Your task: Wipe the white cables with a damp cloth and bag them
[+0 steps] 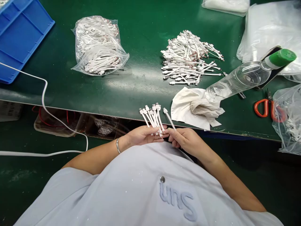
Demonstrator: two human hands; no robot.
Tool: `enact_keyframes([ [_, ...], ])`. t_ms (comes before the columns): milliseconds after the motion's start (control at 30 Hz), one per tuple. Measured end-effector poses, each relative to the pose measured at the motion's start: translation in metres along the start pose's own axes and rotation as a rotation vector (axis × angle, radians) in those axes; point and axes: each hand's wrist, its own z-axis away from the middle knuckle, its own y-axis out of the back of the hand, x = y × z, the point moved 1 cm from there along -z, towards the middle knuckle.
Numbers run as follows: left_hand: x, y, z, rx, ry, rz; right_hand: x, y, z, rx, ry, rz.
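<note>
Several short white USB cables (153,116) lie fanned out in my left hand (143,135), the thumb pressed across them and their plugs pointing away from me. My right hand (185,140), just beside it, pinches a single white cable (169,118) between thumb and fingers, its plug up. Both hands are close to my body at the table's near edge. Beyond them on the green table lies a loose pile of the same short cables (185,58). A clear plastic bag (98,47) filled with such cables sits to the left of that pile.
A white cloth (197,106) lies right of my hands, with a green-capped clear bottle (242,77) by it. Orange-handled scissors (261,108) and plastic bags (272,34) are at the right. A blue crate (23,34) stands left; a white cord (44,91) hangs over the edge.
</note>
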Motion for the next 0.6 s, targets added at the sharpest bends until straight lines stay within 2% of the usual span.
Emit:
enact_keyframes([
  [100,-0.001,0.001,-0.003,-0.073,-0.029,-0.038,-0.005,-0.010,-0.008,-0.014,0.007,-0.059],
  [233,0.001,-0.003,-0.002,-0.183,-0.060,-0.053,-0.002,-0.017,-0.014,-0.228,-0.018,-0.215],
  [300,0.002,-0.004,0.000,-0.201,-0.042,-0.062,0.003,-0.014,-0.012,-0.309,0.012,-0.197],
  [367,0.002,-0.003,0.001,-0.178,-0.019,-0.055,0.006,-0.007,-0.006,-0.320,0.032,-0.132],
  [433,0.001,-0.001,0.001,-0.136,-0.012,-0.028,0.005,0.001,0.002,-0.242,0.028,-0.022],
  [500,0.000,0.002,0.000,-0.108,0.002,-0.004,-0.001,0.008,0.011,-0.096,0.033,0.058],
  [600,-0.002,0.005,-0.002,-0.104,0.035,0.036,-0.018,0.011,0.015,0.074,0.102,0.006],
])
